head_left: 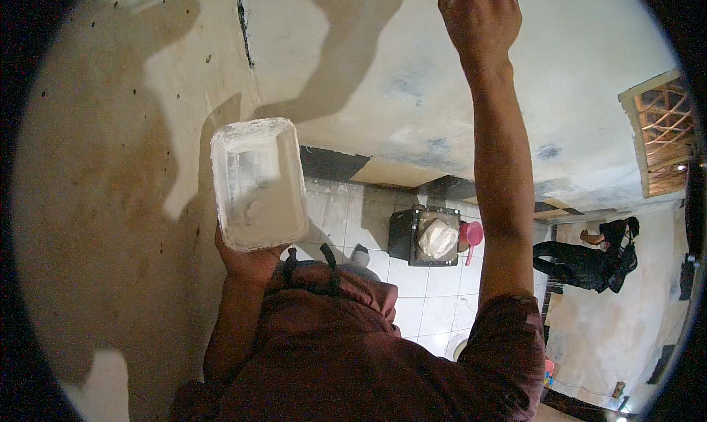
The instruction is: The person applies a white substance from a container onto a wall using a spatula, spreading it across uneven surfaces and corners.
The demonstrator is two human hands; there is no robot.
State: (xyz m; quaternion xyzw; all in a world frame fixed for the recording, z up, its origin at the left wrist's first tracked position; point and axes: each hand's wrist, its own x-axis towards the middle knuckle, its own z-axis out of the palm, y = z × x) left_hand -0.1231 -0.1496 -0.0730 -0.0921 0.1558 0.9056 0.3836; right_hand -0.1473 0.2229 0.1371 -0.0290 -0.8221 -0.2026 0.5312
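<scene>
My left hand grips a rectangular, clear plastic tub from below. White plaster-like paste coats its rim and inner walls. The tub is in front of me at the left, close to the corner of the walls. High up at the top edge of the view, my right hand reaches toward the stained wall. Its fingers are curled and partly cut off by the frame, so what they hold, if anything, is hidden.
On the tiled floor stands a black box-shaped stand with a white bundle on top. A pink dipper is beside it. Another person in dark clothes is at the right, below a lattice opening.
</scene>
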